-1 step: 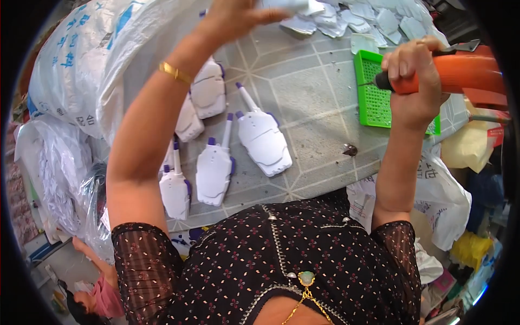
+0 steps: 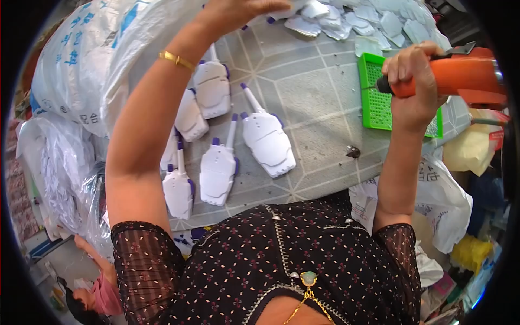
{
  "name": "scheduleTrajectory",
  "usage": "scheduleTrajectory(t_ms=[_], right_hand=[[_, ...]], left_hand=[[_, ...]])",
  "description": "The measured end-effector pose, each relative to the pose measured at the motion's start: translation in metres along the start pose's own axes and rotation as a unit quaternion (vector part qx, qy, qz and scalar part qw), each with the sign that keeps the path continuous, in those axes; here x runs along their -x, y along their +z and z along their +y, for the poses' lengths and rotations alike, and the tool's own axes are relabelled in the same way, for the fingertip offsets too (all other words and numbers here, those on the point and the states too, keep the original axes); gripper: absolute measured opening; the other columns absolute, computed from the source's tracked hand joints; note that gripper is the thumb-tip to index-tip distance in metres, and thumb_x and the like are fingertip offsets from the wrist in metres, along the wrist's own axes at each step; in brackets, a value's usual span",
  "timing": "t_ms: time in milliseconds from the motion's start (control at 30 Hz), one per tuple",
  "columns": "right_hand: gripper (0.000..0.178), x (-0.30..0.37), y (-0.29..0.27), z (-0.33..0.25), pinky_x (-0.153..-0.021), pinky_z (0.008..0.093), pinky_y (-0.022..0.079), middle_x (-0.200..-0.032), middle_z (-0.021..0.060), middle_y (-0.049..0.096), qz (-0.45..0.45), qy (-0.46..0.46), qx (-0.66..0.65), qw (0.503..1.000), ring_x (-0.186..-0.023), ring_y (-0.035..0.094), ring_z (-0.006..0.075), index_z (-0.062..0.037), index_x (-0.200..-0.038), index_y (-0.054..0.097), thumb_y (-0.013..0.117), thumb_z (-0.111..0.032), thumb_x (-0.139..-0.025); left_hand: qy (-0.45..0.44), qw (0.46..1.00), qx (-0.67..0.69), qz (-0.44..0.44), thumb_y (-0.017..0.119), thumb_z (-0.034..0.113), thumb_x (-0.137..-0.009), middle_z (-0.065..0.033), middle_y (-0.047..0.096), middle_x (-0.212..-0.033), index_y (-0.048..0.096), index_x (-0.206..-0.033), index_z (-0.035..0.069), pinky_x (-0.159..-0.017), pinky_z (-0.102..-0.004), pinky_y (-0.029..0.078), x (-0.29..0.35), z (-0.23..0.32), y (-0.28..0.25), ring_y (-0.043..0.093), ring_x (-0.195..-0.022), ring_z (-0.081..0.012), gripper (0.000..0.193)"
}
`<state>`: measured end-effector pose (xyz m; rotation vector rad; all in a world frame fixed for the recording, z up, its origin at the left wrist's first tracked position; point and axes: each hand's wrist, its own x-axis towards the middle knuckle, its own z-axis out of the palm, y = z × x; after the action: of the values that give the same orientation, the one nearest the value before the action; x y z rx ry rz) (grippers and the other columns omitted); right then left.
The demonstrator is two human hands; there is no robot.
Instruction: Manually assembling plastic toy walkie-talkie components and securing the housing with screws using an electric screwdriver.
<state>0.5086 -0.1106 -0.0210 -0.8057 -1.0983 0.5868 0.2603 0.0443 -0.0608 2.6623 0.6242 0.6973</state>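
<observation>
My right hand (image 2: 414, 84) is wrapped around an orange electric screwdriver (image 2: 460, 75). Its black nose and thin bit point left, over a green perforated basket (image 2: 374, 120) holding many tiny bits, perhaps screws. At the top edge my left hand (image 2: 235, 12) is partly cut off. One digit stretches right toward the white pieces; the others are out of sight, so what it may hold is hidden. Below it lie several white toy walkie-talkies with purple edges and antenna tips, one nearest the middle (image 2: 269, 142), another closer to me (image 2: 218, 173).
White plastic shell pieces (image 2: 357, 24) are heaped at the far side of the grey patterned table (image 2: 314, 108). A small dark object (image 2: 352, 151) lies near the front edge. Large white sacks (image 2: 70, 65) crowd the left. Another person (image 2: 103, 287) is at the lower left.
My left hand has moved slightly up, further out of view. The table and its contents appear shifted a little in the picture. My right hand keeps its grip on the electric screwdriver.
</observation>
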Motion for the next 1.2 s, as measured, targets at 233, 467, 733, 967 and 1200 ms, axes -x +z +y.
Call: scheduleTrajectory(t_ms=[233, 467, 733, 967, 1200], right_hand=[[0.029, 0.029, -0.012, 0.007, -0.06, 0.0288, 0.048, -0.076, 0.0031, 0.055, 0.02, 0.034, 0.094, 0.995, -0.059, 0.052, 0.0112, -0.0026, -0.111, 0.052, 0.07, -0.008, -0.09], [0.029, 0.0, -0.027, -0.022, -0.061, 0.0299, 0.049, -0.078, 0.0033, 0.056, 0.09, 0.016, 0.116, 0.989, -0.062, 0.056, 0.0121, -0.002, -0.115, 0.053, 0.068, -0.004, -0.09], [0.025, -0.013, -0.053, 0.005, -0.061, 0.0312, 0.051, -0.076, 0.0028, 0.058, 0.125, 0.01, 0.127, 0.984, -0.058, 0.056, 0.0118, -0.0046, -0.105, 0.053, 0.071, 0.0, -0.087], [0.024, -0.021, -0.06, 0.032, -0.062, 0.03, 0.051, -0.075, 0.0037, 0.06, 0.138, -0.016, 0.12, 0.983, -0.059, 0.059, 0.0118, -0.0052, -0.102, 0.054, 0.073, -0.001, -0.087], [0.024, -0.022, -0.067, 0.04, -0.062, 0.0314, 0.053, -0.076, 0.0031, 0.06, 0.132, -0.022, 0.121, 0.984, -0.058, 0.059, 0.0117, -0.0048, -0.103, 0.055, 0.073, -0.001, -0.087]], left_hand=[[0.092, 0.956, -0.09, -0.265, 0.073, -0.005, -0.066, -0.0196, 0.056, -0.136, 0.062, -0.127, 0.007, -0.108, -0.0423, 0.043, -0.014, -0.04, -0.075, 0.051, -0.13, -0.036, 0.063], [0.026, 0.916, -0.176, -0.36, 0.076, -0.005, -0.067, -0.0192, 0.051, -0.14, 0.058, -0.131, 0.011, -0.109, -0.0456, 0.039, 0.047, -0.002, -0.108, 0.045, -0.136, -0.0377, 0.069], [-0.04, 0.941, -0.065, -0.329, 0.084, 0.011, -0.07, -0.0168, 0.056, -0.137, 0.053, -0.142, 0.008, -0.102, -0.0424, 0.047, 0.04, -0.021, -0.079, 0.057, -0.121, -0.0371, 0.078], [0.003, 0.973, -0.082, -0.217, 0.078, 0.03, -0.083, -0.0166, 0.06, -0.128, 0.052, -0.141, 0.008, -0.093, -0.0441, 0.048, 0.018, -0.013, -0.03, 0.061, -0.11, -0.0369, 0.067], [0.04, 0.978, -0.107, -0.177, 0.076, 0.037, -0.084, -0.0151, 0.062, -0.119, 0.055, -0.136, 0.005, -0.091, -0.0426, 0.043, -0.012, 0.014, 0.002, 0.061, -0.104, -0.0338, 0.065]])
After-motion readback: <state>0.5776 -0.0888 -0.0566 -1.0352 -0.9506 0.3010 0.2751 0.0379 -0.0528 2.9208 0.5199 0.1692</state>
